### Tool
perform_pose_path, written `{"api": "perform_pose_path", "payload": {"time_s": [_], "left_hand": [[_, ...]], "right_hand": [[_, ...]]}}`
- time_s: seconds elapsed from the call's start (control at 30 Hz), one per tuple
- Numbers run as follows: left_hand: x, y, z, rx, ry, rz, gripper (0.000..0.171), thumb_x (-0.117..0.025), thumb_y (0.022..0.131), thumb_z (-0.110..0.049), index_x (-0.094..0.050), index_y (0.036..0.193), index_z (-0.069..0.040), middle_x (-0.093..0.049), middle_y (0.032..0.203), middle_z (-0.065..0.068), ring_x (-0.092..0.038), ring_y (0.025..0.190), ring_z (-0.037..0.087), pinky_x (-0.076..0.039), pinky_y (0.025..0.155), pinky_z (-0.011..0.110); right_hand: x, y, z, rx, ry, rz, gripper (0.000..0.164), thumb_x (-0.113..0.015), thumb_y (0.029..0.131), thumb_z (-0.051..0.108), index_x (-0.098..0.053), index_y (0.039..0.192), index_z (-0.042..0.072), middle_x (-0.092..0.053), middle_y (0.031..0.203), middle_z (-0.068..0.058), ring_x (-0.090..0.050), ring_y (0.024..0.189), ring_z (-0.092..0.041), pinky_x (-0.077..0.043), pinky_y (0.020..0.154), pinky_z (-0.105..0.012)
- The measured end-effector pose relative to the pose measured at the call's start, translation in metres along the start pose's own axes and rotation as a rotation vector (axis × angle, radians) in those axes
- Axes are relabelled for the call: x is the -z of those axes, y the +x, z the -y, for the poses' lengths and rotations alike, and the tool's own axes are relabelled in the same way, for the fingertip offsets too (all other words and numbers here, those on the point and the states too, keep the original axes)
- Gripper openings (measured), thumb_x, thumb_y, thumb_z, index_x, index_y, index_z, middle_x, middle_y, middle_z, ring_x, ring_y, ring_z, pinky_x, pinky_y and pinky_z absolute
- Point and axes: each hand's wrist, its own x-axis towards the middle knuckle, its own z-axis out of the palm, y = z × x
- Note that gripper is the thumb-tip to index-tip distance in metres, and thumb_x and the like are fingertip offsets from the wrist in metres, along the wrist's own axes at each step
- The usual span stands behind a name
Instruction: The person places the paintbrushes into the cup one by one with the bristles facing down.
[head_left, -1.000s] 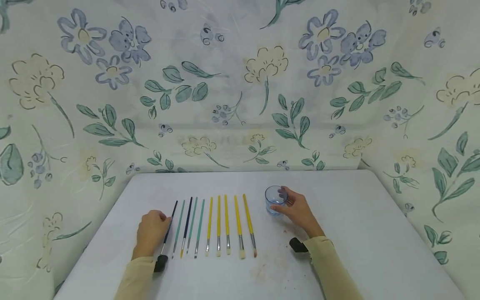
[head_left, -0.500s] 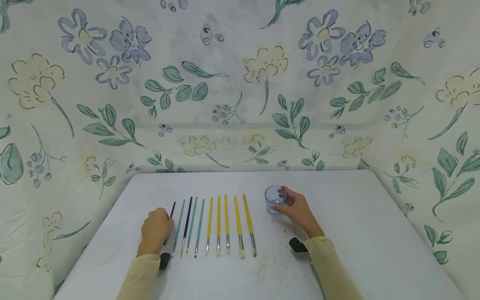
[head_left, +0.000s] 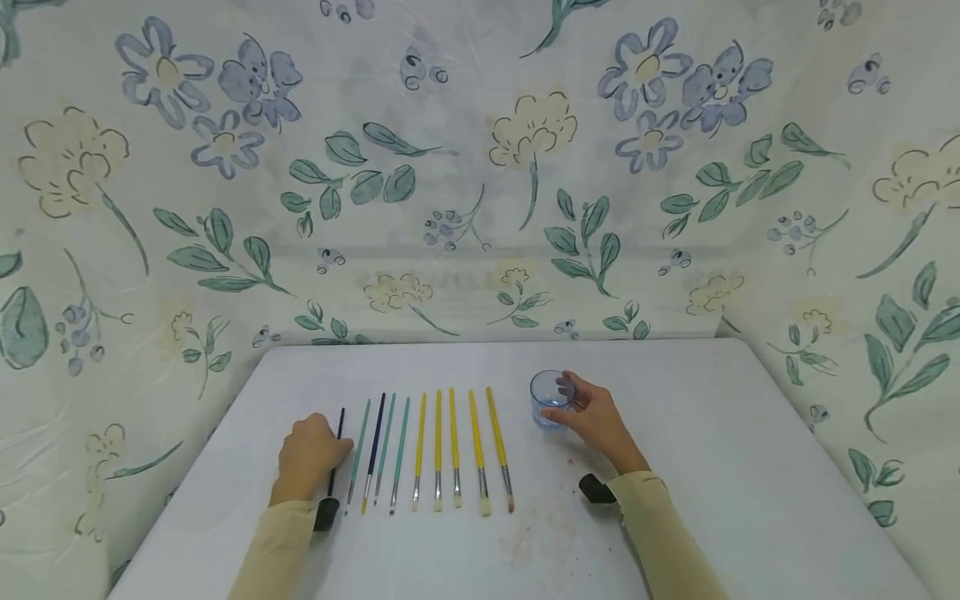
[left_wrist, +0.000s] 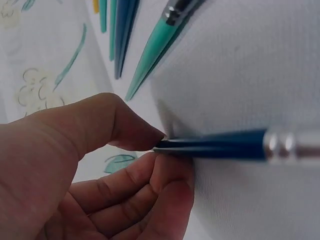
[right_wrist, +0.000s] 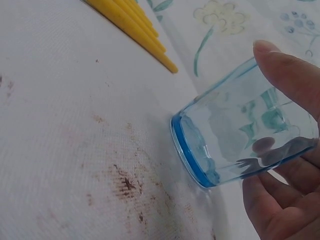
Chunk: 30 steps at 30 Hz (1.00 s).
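Head view: dark brush (head_left: 341,423) in left hand (head_left: 311,454), less oblique than before

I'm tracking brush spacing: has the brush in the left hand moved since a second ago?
Yes: the held brush has swung its handle end left, away from the nearest green brush in the head view.

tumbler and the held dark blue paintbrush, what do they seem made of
Tumbler: probably glass, perhaps plastic; smooth, transparent, glossy reflections. Held dark blue paintbrush: handle perhaps lacquered wood, glossy with pale highlights; silvery, shiny ferrule, likely metal.
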Motion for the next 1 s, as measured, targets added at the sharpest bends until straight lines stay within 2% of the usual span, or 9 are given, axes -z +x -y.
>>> {"api": "perform_pose_path", "payload": {"time_s": [0.2,0.37,0.6,0.73,0.87,1.0], "left_hand": [[0.007,0.003,0.013,0.000,-0.093,0.039,0.031,-0.069,0.092,-0.019,-0.064,0.099,0.011,-0.068,0.084,0.020,-0.062,0.074,0.026,-0.052,0.062,0.033],[0.020,0.004,0.017,-0.009,-0.124,0.072,0.035,-0.067,0.095,-0.023,-0.068,0.104,0.011,-0.071,0.082,0.017,-0.063,0.076,0.024,-0.054,0.070,0.036],[0.038,-0.002,0.016,-0.052,-0.240,0.057,0.039,-0.061,0.100,-0.023,-0.065,0.116,0.012,-0.074,0.091,0.020,-0.070,0.080,0.023,-0.060,0.083,0.047],[0.045,-0.009,0.012,-0.063,-0.321,0.033,0.038,-0.060,0.101,-0.022,-0.063,0.120,0.011,-0.075,0.097,0.023,-0.073,0.084,0.027,-0.062,0.091,0.051],[0.049,-0.016,0.003,-0.084,-0.396,0.010,0.037,-0.061,0.101,-0.021,-0.064,0.121,0.010,-0.075,0.101,0.022,-0.075,0.088,0.028,-0.064,0.091,0.043],[0.052,-0.020,-0.006,-0.129,-0.487,-0.009,0.037,-0.063,0.101,-0.021,-0.063,0.122,0.009,-0.076,0.100,0.016,-0.075,0.083,0.018,-0.065,0.082,0.026]], "right_hand": [[-0.001,0.002,-0.001,0.009,0.000,-0.008,0.091,-0.086,0.085,0.030,-0.038,0.159,0.008,-0.051,0.157,-0.015,-0.048,0.148,-0.034,-0.043,0.118,-0.043],[-0.002,0.003,-0.002,0.005,-0.004,-0.007,0.090,-0.086,0.085,0.032,-0.039,0.159,0.009,-0.053,0.157,-0.014,-0.048,0.148,-0.032,-0.043,0.118,-0.041],[-0.003,0.004,-0.003,0.004,0.000,-0.022,0.091,-0.086,0.085,0.032,-0.040,0.158,0.008,-0.052,0.157,-0.015,-0.048,0.148,-0.033,-0.043,0.118,-0.042],[-0.003,0.004,-0.003,-0.010,0.006,-0.023,0.092,-0.087,0.084,0.033,-0.040,0.158,0.007,-0.049,0.159,-0.015,-0.047,0.148,-0.033,-0.042,0.119,-0.043],[-0.002,0.003,-0.001,-0.024,0.020,-0.022,0.093,-0.088,0.083,0.032,-0.039,0.158,0.006,-0.048,0.160,-0.016,-0.046,0.149,-0.033,-0.042,0.119,-0.044],[-0.002,0.003,0.000,-0.027,0.034,-0.023,0.092,-0.088,0.083,0.030,-0.040,0.158,0.006,-0.047,0.161,-0.016,-0.045,0.149,-0.033,-0.041,0.120,-0.044]]}}
